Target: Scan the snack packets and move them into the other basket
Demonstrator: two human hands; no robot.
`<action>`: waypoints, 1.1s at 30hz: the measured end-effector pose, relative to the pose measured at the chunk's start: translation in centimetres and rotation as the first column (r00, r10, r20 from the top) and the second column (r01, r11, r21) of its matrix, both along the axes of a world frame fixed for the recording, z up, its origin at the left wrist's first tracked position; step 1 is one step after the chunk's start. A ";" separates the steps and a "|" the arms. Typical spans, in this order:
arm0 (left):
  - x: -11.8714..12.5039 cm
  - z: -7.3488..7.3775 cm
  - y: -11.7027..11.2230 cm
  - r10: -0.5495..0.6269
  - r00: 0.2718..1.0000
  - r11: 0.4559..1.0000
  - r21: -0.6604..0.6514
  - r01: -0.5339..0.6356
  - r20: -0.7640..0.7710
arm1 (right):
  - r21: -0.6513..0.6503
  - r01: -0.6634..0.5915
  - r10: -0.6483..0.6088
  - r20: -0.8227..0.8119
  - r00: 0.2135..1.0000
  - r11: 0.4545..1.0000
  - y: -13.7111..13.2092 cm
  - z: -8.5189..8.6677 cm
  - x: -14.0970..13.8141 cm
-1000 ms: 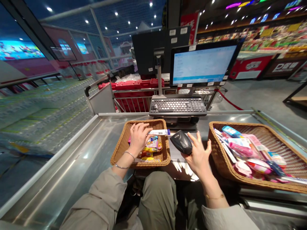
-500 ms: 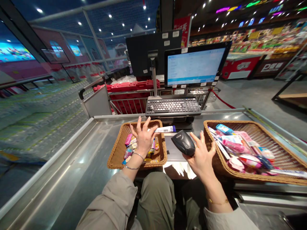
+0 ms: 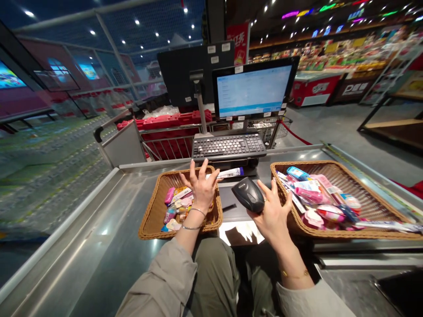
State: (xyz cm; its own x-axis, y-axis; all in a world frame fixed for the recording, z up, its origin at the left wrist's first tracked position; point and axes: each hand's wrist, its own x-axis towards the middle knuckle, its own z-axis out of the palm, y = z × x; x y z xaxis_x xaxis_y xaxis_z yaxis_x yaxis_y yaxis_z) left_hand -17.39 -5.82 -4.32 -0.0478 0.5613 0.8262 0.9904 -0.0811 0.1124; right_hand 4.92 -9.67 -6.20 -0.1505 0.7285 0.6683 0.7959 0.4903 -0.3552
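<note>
Two wicker baskets are set on the steel worktop, one on each side of a single handheld barcode scanner. The left hand is held above the small packets in the left basket, its grip spread and nothing pinched. The right hand is also spread, with the scanner touching its thumb side. One white tube is laid across the far rim of the left basket; one keyboard and one lit monitor are placed beyond.
</note>
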 end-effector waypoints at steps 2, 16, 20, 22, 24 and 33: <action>0.1 0.0 0.1 0.001 1.000 1.000 -0.004 -0.001 0.006 | 0.006 0.001 -0.001 0.000 1.000 1.000 0.0 -0.1 0.0; 0.4 0.9 0.0 0.006 0.998 0.999 -0.048 -0.003 0.061 | 0.003 -0.006 0.006 -0.005 1.000 1.000 0.1 -0.2 0.3; 0.4 0.9 0.0 0.009 0.997 0.998 -0.066 -0.004 0.076 | -0.003 -0.013 0.013 0.002 1.000 1.000 0.1 -0.3 0.3; 0.3 0.8 0.1 0.004 0.996 0.996 -0.086 0.004 0.094 | -0.014 -0.012 0.012 0.005 1.000 1.000 0.0 -0.2 0.3; 0.3 0.8 0.1 0.002 0.996 0.996 -0.088 0.006 0.093 | -0.019 -0.010 0.010 0.003 1.000 1.000 0.0 -0.2 0.3; 0.7 1.3 0.1 0.011 0.998 0.998 -0.063 -0.007 0.059 | -0.025 0.016 -0.016 -0.034 0.999 1.000 0.2 -0.1 0.5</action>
